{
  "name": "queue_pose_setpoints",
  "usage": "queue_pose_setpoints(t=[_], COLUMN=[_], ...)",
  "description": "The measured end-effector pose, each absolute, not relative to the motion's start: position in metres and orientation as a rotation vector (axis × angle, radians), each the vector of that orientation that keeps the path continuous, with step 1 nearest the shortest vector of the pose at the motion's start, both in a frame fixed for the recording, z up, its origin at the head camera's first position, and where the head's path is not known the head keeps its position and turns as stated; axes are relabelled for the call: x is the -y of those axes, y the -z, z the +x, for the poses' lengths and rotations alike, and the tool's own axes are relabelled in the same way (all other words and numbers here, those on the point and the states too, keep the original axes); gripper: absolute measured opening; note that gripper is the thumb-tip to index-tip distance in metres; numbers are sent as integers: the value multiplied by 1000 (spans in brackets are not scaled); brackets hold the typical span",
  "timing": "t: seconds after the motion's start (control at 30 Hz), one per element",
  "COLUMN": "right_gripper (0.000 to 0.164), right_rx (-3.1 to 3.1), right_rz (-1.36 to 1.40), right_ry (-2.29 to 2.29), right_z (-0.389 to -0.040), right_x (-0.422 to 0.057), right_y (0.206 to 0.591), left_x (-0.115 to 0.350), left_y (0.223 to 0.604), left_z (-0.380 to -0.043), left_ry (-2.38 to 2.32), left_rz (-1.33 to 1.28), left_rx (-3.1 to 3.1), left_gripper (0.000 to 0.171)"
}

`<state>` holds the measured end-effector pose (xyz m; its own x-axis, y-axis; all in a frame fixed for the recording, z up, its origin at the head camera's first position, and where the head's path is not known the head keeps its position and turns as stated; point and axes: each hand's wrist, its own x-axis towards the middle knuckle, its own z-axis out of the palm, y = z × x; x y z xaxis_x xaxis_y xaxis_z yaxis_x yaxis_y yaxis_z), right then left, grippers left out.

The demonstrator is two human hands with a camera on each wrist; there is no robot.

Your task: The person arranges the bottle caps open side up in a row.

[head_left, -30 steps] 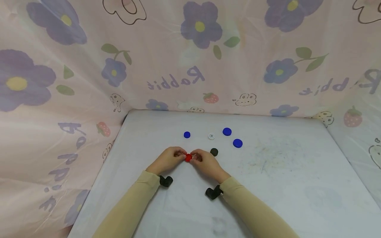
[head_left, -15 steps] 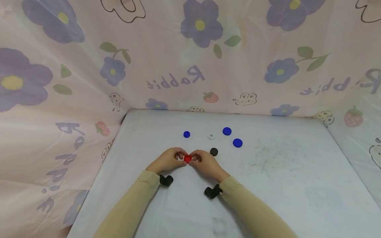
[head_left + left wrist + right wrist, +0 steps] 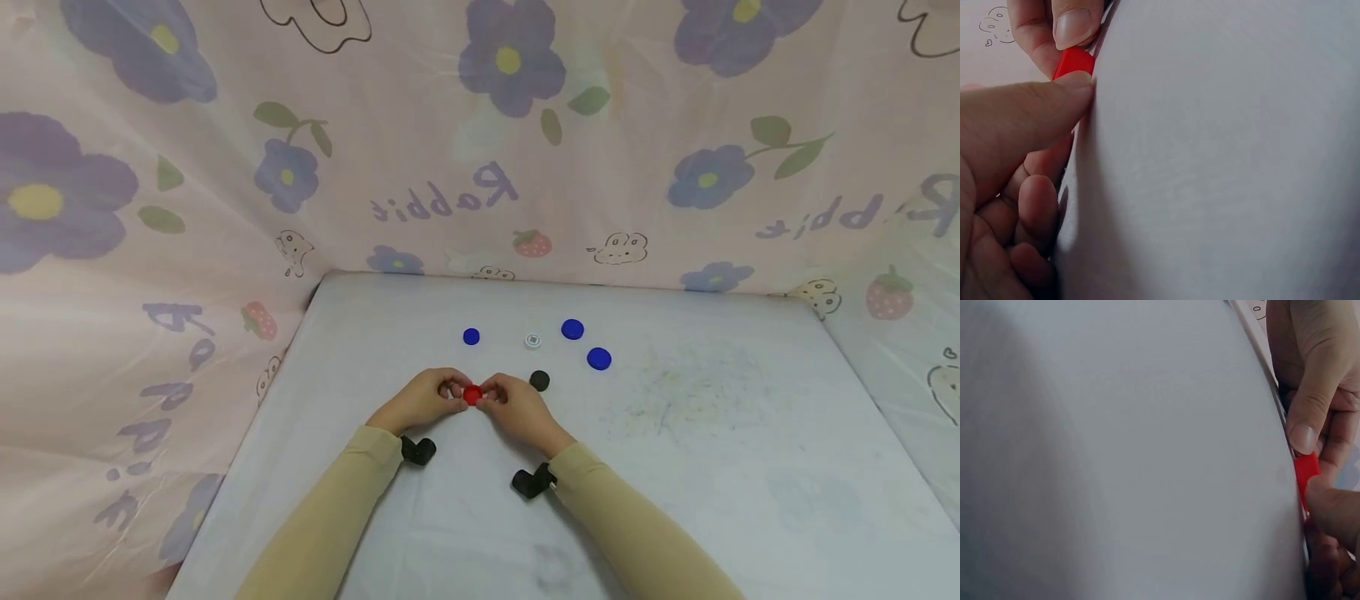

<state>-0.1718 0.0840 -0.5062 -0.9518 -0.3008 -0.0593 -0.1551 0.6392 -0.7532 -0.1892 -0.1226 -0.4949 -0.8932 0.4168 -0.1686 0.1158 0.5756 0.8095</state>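
Note:
Between both hands, near the middle of the table (image 3: 675, 483), is a small round red cap (image 3: 472, 395) with a raised rim and a hollow side facing up. My left hand (image 3: 424, 398) pinches its left edge between thumb and fingers. From the other side my right hand (image 3: 519, 408) pinches the right edge the same way. In the left wrist view the left thumb lies along the red cap (image 3: 1075, 62), with the right fingertips at its far end. The right wrist view catches the side of the red cap (image 3: 1307, 475) between two thumbs.
Beyond the hands lie a small blue disc (image 3: 471, 337), a white disc (image 3: 532, 341) with a square mark, and two larger blue discs (image 3: 572, 329). A black disc (image 3: 539, 381) sits close by the right hand. Flower-printed cloth (image 3: 420, 150) rises behind the table.
The red cap has tilted, so its hollow side shows now where a plain face showed a second ago. Both hands have kept their pinch and shifted only slightly. The other discs lie as before.

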Motion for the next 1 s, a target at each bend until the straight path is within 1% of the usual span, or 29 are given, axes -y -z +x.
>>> queue_pose_setpoints(t=[0.23,0.4,0.57,0.73,0.87,1.0], right_gripper=[13,16,19,20,23,28], right_rx=[-2673,-2639,-2564,-2558,-2600,-2639], right_rz=[-350,-359,-391,-365,-315,-270], right_ry=[1247,1277,1298,1306,1296,1285], right_z=[-169,-168,-163,-157,-155,-156], right_x=[-86,-90,-108,-137,-162,-182], right_y=[505,504,498,489,485,483], left_x=[123,124,126,120,102,78], left_y=[495,493,489,480,472,468], left_z=[-191,-192,-191,-186,-178,-168], left_ry=[-1241,-1235,-1230,-1253,-1270,-1291], left_rz=[452,438,425,347,361,464], left_rx=[-2454,-2444,-2447,-2513,-2534,-2529], left_gripper=[26,27,26,27,36,46])
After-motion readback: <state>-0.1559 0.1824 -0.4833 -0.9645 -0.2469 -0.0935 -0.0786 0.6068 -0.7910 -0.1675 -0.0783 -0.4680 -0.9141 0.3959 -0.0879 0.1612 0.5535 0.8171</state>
